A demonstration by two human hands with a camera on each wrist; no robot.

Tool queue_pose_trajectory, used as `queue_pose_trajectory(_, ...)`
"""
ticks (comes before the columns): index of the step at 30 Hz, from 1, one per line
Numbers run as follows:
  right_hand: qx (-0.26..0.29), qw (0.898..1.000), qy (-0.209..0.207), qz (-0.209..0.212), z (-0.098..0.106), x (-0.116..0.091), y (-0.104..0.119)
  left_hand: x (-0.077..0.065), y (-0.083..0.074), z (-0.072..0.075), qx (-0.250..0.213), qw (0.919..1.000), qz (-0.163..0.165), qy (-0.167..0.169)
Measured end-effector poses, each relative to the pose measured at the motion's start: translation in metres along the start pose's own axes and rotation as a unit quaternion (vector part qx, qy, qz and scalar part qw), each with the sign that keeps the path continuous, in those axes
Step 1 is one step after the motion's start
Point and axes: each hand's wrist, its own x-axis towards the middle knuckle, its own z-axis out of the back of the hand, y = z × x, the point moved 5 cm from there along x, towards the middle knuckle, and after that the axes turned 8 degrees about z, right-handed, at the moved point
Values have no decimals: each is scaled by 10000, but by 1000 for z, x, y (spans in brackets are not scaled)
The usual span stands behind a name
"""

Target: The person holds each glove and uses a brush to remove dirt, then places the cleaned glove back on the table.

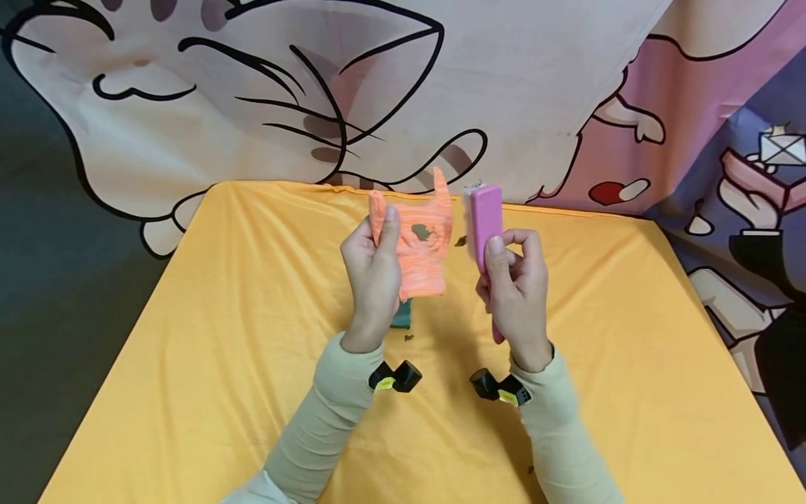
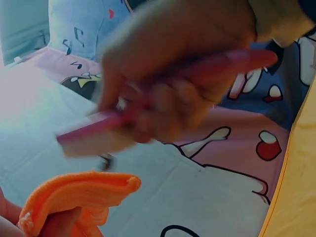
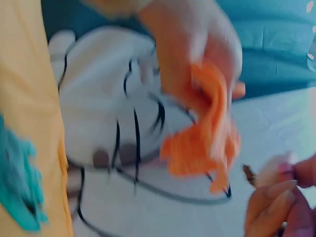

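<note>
My left hand [image 1: 374, 280] pinches an orange knitted glove [image 1: 425, 269] by its side, thumb in front, and holds it up above the table. A brown patch [image 1: 422, 231] marks the glove's face. To its right, my right hand [image 1: 519, 297] grips a pink brush [image 1: 488, 217] round its handle, thumb pressed on the back. Its pale bristles [image 2: 94, 143] show in the left wrist view, apart from the glove. A small brown flake [image 3: 249, 175] appears beside the brush head.
A yellow cloth [image 1: 239, 294] covers the table. Below the glove lies a teal fabric piece [image 1: 401, 316], partly hidden by the left hand. Small brown crumbs [image 1: 408, 337] dot the cloth. A cartoon-printed curtain [image 1: 529, 84] hangs behind the table's far edge.
</note>
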Motion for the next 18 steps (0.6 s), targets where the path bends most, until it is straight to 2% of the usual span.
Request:
queue_pose_trajectory(2,-609,9981,64,0,4,2,-1,0,0,-1,-123,9999,38,-14)
queue_pose_trajectory(5,-1649,9861,203,77,4,4,3,-2,-1,-1,-250,9997,38,-54)
queue_pose_trajectory(8,-1975,9796,362,48,-5,3,12,-3,0,-3,-307,9995,62,-63)
queue_pose_trajectory(13,-874,9939,548,-402,-17,-2,16,-4,6,-7,-85,9998,136,-98)
queue_pose_trajectory(18,-22,9976,566,-401,-15,-5,1,-6,11,-8,388,9989,233,-105)
